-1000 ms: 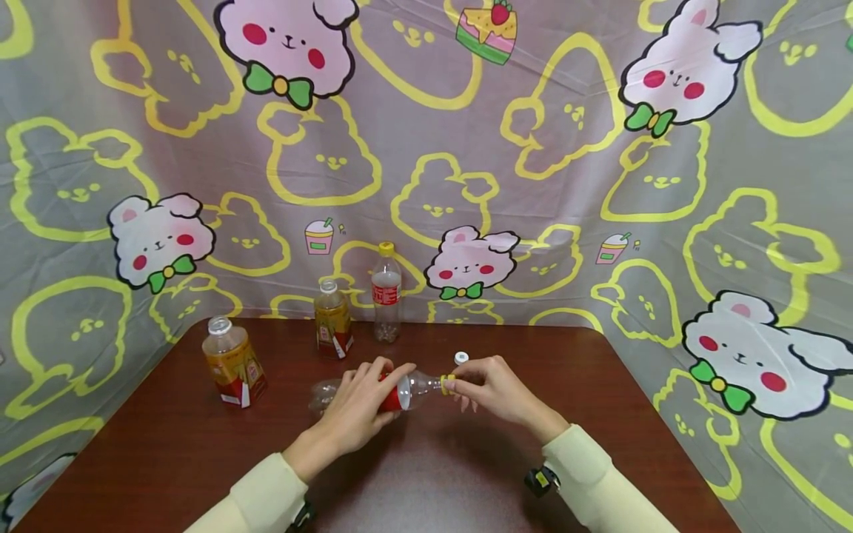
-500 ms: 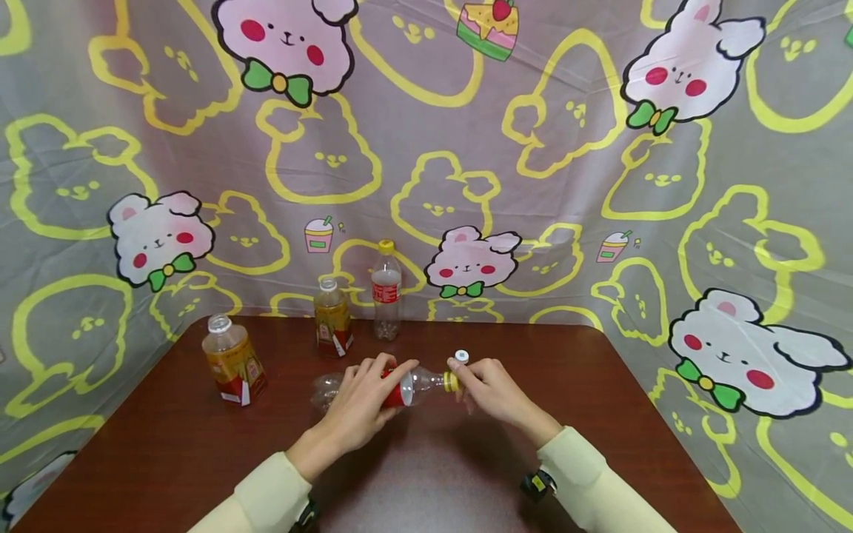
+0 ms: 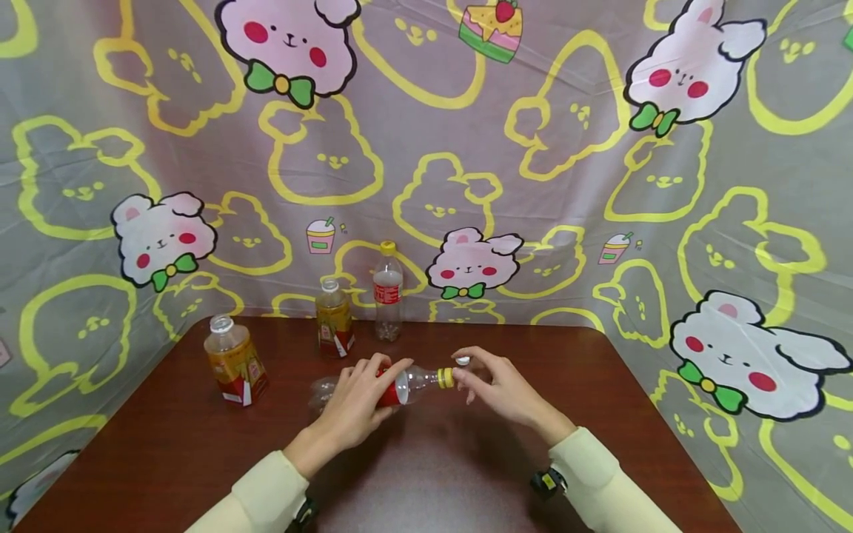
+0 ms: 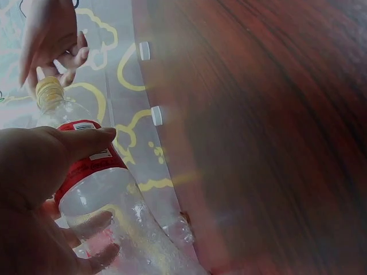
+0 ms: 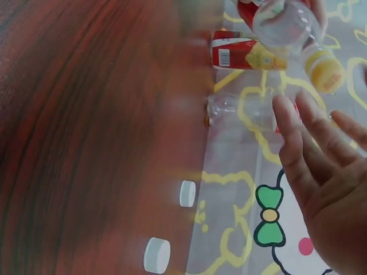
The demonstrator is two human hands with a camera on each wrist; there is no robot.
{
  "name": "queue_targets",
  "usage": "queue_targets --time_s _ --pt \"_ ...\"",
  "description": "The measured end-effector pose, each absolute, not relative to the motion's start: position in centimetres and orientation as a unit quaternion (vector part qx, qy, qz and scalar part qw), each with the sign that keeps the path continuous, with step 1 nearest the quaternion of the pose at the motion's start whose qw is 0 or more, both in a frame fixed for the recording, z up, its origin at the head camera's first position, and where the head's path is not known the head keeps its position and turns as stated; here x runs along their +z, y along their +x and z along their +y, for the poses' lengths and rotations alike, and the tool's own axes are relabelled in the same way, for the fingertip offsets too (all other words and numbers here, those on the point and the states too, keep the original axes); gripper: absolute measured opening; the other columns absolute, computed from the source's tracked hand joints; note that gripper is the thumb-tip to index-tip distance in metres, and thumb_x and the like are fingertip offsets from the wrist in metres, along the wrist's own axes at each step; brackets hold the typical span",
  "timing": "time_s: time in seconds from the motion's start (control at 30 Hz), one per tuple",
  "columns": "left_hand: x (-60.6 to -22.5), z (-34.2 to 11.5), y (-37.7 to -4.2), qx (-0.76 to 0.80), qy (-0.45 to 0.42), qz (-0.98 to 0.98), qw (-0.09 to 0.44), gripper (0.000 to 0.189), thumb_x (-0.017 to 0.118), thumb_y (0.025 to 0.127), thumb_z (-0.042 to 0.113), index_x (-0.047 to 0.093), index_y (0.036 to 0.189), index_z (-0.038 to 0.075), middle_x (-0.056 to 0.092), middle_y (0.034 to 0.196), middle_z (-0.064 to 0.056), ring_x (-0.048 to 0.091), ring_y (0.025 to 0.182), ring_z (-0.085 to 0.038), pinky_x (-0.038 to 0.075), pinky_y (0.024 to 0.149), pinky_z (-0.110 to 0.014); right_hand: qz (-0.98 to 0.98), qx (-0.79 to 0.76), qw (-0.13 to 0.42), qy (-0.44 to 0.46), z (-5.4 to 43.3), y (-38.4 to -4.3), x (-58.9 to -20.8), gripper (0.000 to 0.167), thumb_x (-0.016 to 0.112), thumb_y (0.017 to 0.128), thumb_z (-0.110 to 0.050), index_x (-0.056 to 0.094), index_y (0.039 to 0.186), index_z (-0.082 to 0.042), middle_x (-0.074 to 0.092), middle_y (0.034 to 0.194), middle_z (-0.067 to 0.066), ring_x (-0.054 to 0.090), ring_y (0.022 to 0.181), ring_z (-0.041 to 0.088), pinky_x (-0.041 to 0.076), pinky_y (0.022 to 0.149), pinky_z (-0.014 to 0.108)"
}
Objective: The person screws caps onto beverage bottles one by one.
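Note:
My left hand [image 3: 355, 400] grips a clear plastic bottle [image 3: 420, 379] around its red label [image 4: 92, 172]. The bottle is held on its side above the table, its neck pointing right. A yellow cap [image 3: 445, 377] sits on the neck. Just beyond that cap is my right hand [image 3: 501, 383], its fingers loosely spread and holding nothing. In the right wrist view a gap shows between those fingers and the cap's top [image 5: 329, 75]. My left palm hides part of the bottle's body.
Two white caps [image 5: 157, 255] [image 5: 187, 193] lie on the brown table [image 3: 426, 474]. Uncapped bottles with yellow-red labels stand at left [image 3: 236, 364] and at back [image 3: 334, 323]. Beside the latter is an upright clear bottle [image 3: 388, 292] with a yellow cap. Patterned cloth [image 3: 426, 111] surrounds the table.
My right thumb and fingers, pinching the yellow cap a second ago, have come off it and spread apart. The left hand keeps its grip on the bottle, nearly still.

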State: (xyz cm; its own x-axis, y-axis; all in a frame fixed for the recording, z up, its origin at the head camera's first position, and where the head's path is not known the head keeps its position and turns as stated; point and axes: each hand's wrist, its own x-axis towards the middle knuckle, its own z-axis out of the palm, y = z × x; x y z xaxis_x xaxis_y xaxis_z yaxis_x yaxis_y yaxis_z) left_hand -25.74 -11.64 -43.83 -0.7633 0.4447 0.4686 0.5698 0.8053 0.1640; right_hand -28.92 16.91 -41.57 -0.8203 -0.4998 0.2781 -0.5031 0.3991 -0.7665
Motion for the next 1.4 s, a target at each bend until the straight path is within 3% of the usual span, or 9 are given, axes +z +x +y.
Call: queue_targets --time_s 0.17,0.33,0.63,0.8,0.9,1.07,1.2,1.3,1.4 --pt "-43.8 -11.9 -25.9 -0.153 -0.272 -0.928 0.201 0.084 0.090 0.079 0.024 0.048 0.151 0.029 0.055 0.126 -0.007 0.056 0.109 -0.029 0.045 0.088 -0.052 -0.830 0.450 -0.010 0.330 17.0 -28.7 -41.1 0.046 0.079 0.092 -0.026 0.057 0.132 -0.023 0.072 0.100 0.000 0.072 0.080 0.021 0.058 0.073 0.032" --pt "-43.7 -11.9 -25.8 -0.156 -0.273 -0.929 0.196 0.083 0.090 0.079 0.024 0.048 0.151 0.029 0.055 0.127 -0.007 0.056 0.109 -0.029 0.045 0.088 -0.052 -0.827 0.453 -0.004 0.333 16.6 -28.7 -41.3 0.042 0.081 0.090 -0.016 0.062 0.126 -0.014 0.073 0.096 0.003 0.072 0.078 0.027 0.058 0.071 0.032" --pt "-43.8 -11.9 -25.6 -0.155 -0.276 -0.928 0.196 0.084 0.091 0.079 0.023 0.049 0.151 0.029 0.056 0.127 -0.007 0.056 0.108 -0.028 0.046 0.088 -0.053 -0.820 0.462 0.006 0.338 16.4 -29.0 -42.1 0.025 0.080 0.091 -0.025 0.068 0.113 -0.018 0.074 0.091 -0.003 0.072 0.078 0.020 0.059 0.071 0.032" --pt "-43.8 -11.8 -25.5 -0.148 -0.279 -0.926 0.205 0.083 0.091 0.078 0.023 0.050 0.150 0.029 0.056 0.126 -0.006 0.056 0.108 -0.029 0.046 0.087 -0.052 -0.832 0.447 0.008 0.328 16.4 -29.0 -42.1 0.021 0.077 0.094 -0.026 0.070 0.109 -0.013 0.075 0.090 0.003 0.070 0.077 0.018 0.058 0.069 0.030" --pt "-43.7 -11.6 -25.3 -0.148 -0.281 -0.924 0.211 0.083 0.091 0.078 0.023 0.050 0.150 0.029 0.056 0.126 -0.006 0.057 0.108 -0.029 0.046 0.087 -0.052 -0.841 0.424 0.024 0.335 16.3 -29.0 -42.1 0.016 0.070 0.099 -0.032 0.071 0.101 -0.016 0.072 0.081 0.003 0.064 0.069 0.012 0.053 0.062 0.027" --pt "-43.6 -11.3 -25.1 -0.152 -0.288 -0.921 0.214 0.083 0.091 0.077 0.023 0.050 0.150 0.030 0.056 0.125 -0.006 0.057 0.108 -0.028 0.046 0.087 -0.053 -0.854 0.389 0.048 0.342 16.0 -28.9 -42.1 0.036 0.051 0.107 -0.042 0.065 0.078 -0.025 0.057 0.062 -0.005 0.049 0.054 0.008 0.041 0.050 0.025" --pt "-43.6 -11.1 -25.2 -0.145 -0.293 -0.920 0.215 0.084 0.091 0.078 0.024 0.050 0.150 0.031 0.056 0.125 -0.004 0.057 0.108 -0.027 0.046 0.086 -0.051 -0.867 0.375 0.055 0.325 16.0 -28.7 -42.1 0.046 0.046 0.109 -0.045 0.062 0.070 -0.027 0.051 0.056 -0.009 0.046 0.051 0.007 0.037 0.048 0.025" --pt "-43.7 -11.3 -25.2 -0.143 -0.291 -0.922 0.212 0.084 0.091 0.078 0.025 0.049 0.151 0.031 0.056 0.126 -0.004 0.056 0.108 -0.026 0.046 0.087 -0.050 -0.867 0.375 0.056 0.322 16.1 -28.7 -42.0 0.044 0.045 0.109 -0.044 0.065 0.075 -0.023 0.055 0.060 -0.007 0.050 0.055 0.008 0.040 0.051 0.025" --pt "-43.8 -11.6 -25.2 -0.147 -0.287 -0.924 0.206 0.084 0.091 0.078 0.024 0.050 0.151 0.030 0.056 0.126 -0.005 0.056 0.108 -0.027 0.046 0.088 -0.051 -0.858 0.384 0.056 0.337 16.3 -28.5 -41.9 0.026 0.051 0.108 -0.040 0.070 0.101 -0.022 0.065 0.075 -0.005 0.059 0.066 0.012 0.048 0.058 0.027"
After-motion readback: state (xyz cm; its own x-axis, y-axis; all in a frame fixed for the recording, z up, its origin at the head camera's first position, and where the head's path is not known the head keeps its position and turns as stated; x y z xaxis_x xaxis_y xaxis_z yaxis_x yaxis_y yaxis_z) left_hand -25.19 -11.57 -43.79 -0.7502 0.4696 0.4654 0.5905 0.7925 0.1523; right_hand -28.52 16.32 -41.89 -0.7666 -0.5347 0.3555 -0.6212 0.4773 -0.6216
